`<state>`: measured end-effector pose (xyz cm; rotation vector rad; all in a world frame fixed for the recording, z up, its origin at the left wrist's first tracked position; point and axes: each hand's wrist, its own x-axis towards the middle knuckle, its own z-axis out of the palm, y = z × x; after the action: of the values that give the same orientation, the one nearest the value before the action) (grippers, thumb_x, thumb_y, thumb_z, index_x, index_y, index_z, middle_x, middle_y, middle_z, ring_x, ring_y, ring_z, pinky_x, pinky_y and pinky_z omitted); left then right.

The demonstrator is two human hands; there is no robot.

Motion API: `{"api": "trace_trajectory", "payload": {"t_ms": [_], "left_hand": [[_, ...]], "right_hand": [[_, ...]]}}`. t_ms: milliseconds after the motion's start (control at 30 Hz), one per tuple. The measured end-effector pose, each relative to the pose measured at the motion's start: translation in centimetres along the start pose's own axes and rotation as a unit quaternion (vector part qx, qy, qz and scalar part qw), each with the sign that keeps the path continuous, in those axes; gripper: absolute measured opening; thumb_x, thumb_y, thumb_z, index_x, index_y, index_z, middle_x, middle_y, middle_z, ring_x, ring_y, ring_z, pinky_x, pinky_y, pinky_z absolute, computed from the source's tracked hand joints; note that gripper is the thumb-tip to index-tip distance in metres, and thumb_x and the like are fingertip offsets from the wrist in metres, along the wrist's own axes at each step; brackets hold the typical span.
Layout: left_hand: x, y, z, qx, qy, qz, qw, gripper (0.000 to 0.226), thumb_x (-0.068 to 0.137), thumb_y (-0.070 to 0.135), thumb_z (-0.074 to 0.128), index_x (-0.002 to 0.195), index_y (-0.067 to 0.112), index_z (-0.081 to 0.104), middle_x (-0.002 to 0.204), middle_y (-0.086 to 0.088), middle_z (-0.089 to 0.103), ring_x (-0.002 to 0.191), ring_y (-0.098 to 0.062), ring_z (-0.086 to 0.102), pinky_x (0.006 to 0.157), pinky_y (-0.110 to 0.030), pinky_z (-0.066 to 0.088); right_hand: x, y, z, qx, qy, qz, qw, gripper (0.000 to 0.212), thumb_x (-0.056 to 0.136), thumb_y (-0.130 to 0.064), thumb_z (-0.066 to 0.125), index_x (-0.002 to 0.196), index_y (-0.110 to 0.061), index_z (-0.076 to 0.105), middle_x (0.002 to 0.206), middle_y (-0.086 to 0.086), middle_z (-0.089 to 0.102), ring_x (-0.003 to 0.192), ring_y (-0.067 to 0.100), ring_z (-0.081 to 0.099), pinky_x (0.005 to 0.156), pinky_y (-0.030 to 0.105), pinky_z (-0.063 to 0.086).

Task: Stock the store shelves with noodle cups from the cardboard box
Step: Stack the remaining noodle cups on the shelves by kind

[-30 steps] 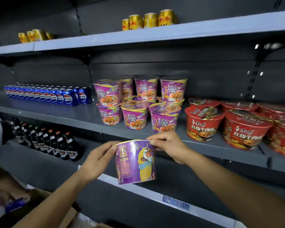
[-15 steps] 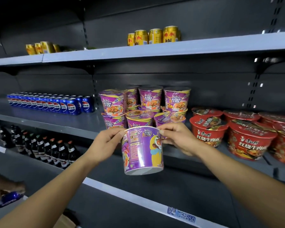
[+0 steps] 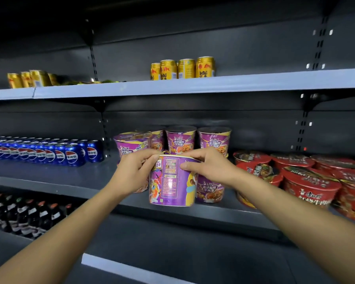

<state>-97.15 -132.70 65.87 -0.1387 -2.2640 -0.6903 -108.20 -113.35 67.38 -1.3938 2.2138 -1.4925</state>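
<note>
A dark shelving unit (image 3: 254,48) fills the view, with pale grey boards. The middle shelf (image 3: 49,177) carries most of the goods; the upper shelf (image 3: 254,83) is above it.

On the right of the middle shelf lie the red noodle bowls (image 3: 307,187), stacked in two layers and partly leaning on each other. On the left of the same shelf stand the blue cola cans (image 3: 49,154) in tight rows, upright. Between these two groups are the stacked purple cups (image 3: 180,140) - two layers, the upper ones upright on the lids of the lower ones. Under the middle shelf, at the left, dark bottles (image 3: 23,216) stand in rows. On the upper shelf there are gold cans (image 3: 184,68) near the middle and a second gold group (image 3: 29,78) far to the left, a little blurred.

The held noodle cup (image 3: 172,181) is purple, upright, and directly in front of the stacked purple cups, with its base at the front edge of the middle shelf. Whether the base already touches the board I cannot tell.

Both hands hold this cup near its rim. The left hand (image 3: 131,173) has its fingers curled over the left side of the rim. The right hand (image 3: 209,167) has the fingers bent over the right side of the rim and the thumb pressed on the front wall - so both are clamped on the cup.
</note>
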Motion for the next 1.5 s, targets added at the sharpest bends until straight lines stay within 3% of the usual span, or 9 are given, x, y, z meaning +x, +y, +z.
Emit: {"api": "trace_trajectory", "payload": {"t_ms": [100, 300, 467, 733, 900, 1100, 1200, 1333, 1500], "left_hand": [[1.3, -0.8, -0.3, 0.000, 0.000, 0.023, 1.000, 0.021, 0.098, 0.024, 0.048, 0.105, 0.025, 0.069, 0.086, 0.038, 0.062, 0.090, 0.008, 0.061, 0.070, -0.009, 0.045], [3.6, -2.6, -0.5, 0.016, 0.029, 0.063, 0.997, 0.023, 0.097, 0.018, 0.050, 0.109, 0.018, 0.070, 0.099, 0.021, 0.065, 0.095, 0.014, 0.056, 0.077, -0.003, 0.040], [4.8, -4.6, 0.0, 0.033, 0.030, 0.076, 0.996, 0.032, 0.093, 0.029, 0.045, 0.110, 0.017, 0.070, 0.103, 0.015, 0.066, 0.099, 0.003, 0.058, 0.081, -0.005, 0.041], [6.7, -6.6, 0.6, 0.059, 0.071, 0.090, 0.992, 0.027, 0.094, 0.021, 0.050, 0.110, 0.012, 0.070, 0.108, 0.003, 0.069, 0.101, -0.004, 0.058, 0.084, -0.002, 0.036], [6.8, -8.0, 1.3, 0.071, 0.057, 0.104, 0.990, 0.028, 0.092, 0.020, 0.049, 0.106, 0.010, 0.071, 0.104, -0.001, 0.070, 0.097, 0.004, 0.052, 0.082, -0.001, 0.034], [7.5, -9.1, 2.0, 0.090, 0.063, 0.107, 0.988, 0.027, 0.091, 0.019, 0.052, 0.105, 0.007, 0.071, 0.103, -0.006, 0.071, 0.097, -0.005, 0.056, 0.085, -0.003, 0.033], [6.5, -9.4, 2.9, 0.099, 0.093, 0.084, 0.987, 0.030, 0.090, 0.022, 0.053, 0.113, 0.007, 0.065, 0.114, -0.006, 0.065, 0.107, -0.015, 0.056, 0.093, -0.014, 0.036], [3.4, -9.8, 5.6, 0.070, 0.160, 0.025, 0.984, 0.032, 0.085, 0.021, 0.059, 0.115, 0.008, 0.060, 0.118, -0.004, 0.056, 0.113, -0.014, 0.049, 0.096, -0.026, 0.038], [0.8, -10.8, 9.6, 0.043, 0.171, -0.052, 0.983, 0.021, 0.080, 0.017, 0.074, 0.092, 0.009, 0.060, 0.100, 0.004, 0.051, 0.092, -0.005, 0.047, 0.078, -0.024, 0.045]], "right_hand": [[1.3, -0.4, -0.4, -0.001, 0.026, -0.011, 1.000, 0.022, 0.083, -0.016, 0.071, 0.102, -0.028, 0.072, 0.098, -0.007, 0.072, 0.092, 0.007, 0.068, 0.085, 0.032, 0.056], [3.8, -0.6, -0.8, -0.049, 0.078, -0.019, 0.996, 0.024, 0.078, -0.020, 0.076, 0.100, -0.028, 0.074, 0.095, -0.008, 0.073, 0.089, 0.006, 0.069, 0.084, 0.035, 0.056], [5.5, -0.1, -0.5, -0.095, 0.106, -0.026, 0.990, 0.026, 0.078, -0.021, 0.076, 0.104, -0.025, 0.074, 0.101, -0.007, 0.072, 0.086, -0.002, 0.065, 0.079, 0.021, 0.054], [7.8, 0.3, -0.6, -0.096, 0.170, -0.032, 0.980, 0.019, 0.080, -0.020, 0.074, 0.099, -0.019, 0.076, 0.098, -0.004, 0.073, 0.086, 0.000, 0.065, 0.076, 0.017, 0.053], [8.9, 1.6, 0.3, -0.109, 0.169, -0.015, 0.979, 0.022, 0.078, -0.020, 0.076, 0.100, -0.017, 0.075, 0.101, -0.001, 0.073, 0.085, 0.007, 0.068, 0.067, 0.011, 0.052], [9.6, 3.1, 1.0, -0.126, 0.151, -0.015, 0.980, 0.025, 0.079, -0.020, 0.075, 0.103, -0.016, 0.074, 0.108, -0.002, 0.071, 0.096, -0.001, 0.060, 0.092, 0.025, 0.050], [10.1, 3.5, 1.3, -0.167, 0.151, -0.034, 0.974, 0.025, 0.077, -0.022, 0.077, 0.102, -0.016, 0.075, 0.107, -0.003, 0.071, 0.098, 0.000, 0.060, 0.098, 0.028, 0.045], [10.8, 3.1, 1.6, -0.216, 0.127, -0.040, 0.967, 0.024, 0.079, -0.026, 0.075, 0.102, -0.017, 0.073, 0.107, -0.002, 0.070, 0.087, 0.005, 0.061, 0.088, 0.031, 0.051], [12.2, 0.8, 1.5, -0.357, 0.072, -0.021, 0.931, 0.025, 0.077, -0.039, 0.074, 0.094, -0.022, 0.069, 0.100, -0.005, 0.069, 0.097, 0.015, 0.060, 0.079, 0.028, 0.046]]}}
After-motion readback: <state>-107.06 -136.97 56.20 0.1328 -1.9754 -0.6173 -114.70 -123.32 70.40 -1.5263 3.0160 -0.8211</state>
